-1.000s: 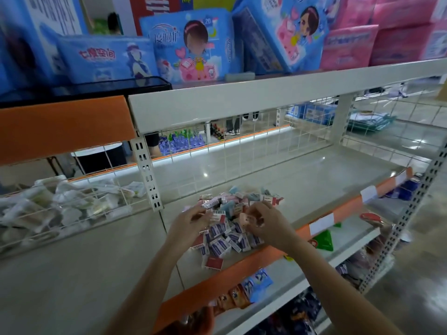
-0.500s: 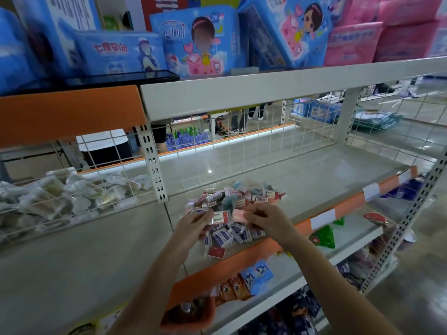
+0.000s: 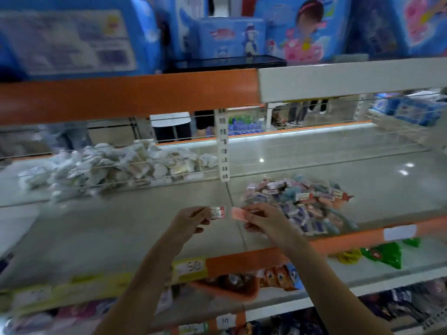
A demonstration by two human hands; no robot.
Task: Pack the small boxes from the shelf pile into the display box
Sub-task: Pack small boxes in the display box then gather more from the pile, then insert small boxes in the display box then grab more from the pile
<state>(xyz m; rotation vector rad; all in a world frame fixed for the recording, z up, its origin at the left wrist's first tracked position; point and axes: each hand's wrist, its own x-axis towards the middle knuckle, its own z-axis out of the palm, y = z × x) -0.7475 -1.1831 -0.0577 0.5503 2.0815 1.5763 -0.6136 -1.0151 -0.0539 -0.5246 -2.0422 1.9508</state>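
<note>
Pink and red are the two small boxes that the hands hold above the grey shelf. The left hand pinches a small red and white box between thumb and fingertips. The right hand pinches a pink box in the same way, and the two boxes are just beside each other, with a thin gap between them. The picture is blurred, so the print on both boxes cannot be read.

The pile of small boxes lies on the shelf to the right of the hands, behind the right hand, which hides its near left edge. The boxes in it are pink, blue and white, but their shapes run together in the blur.

An orange tray shows on the lower shelf, under the orange shelf edge, which covers its far part; if this is the display box, I cannot tell. To the left, behind a wire fence, lies a heap of white packets. Above stand blue packages, cut off by the top of the frame. Green bags lie on the lower shelf at the right.
</note>
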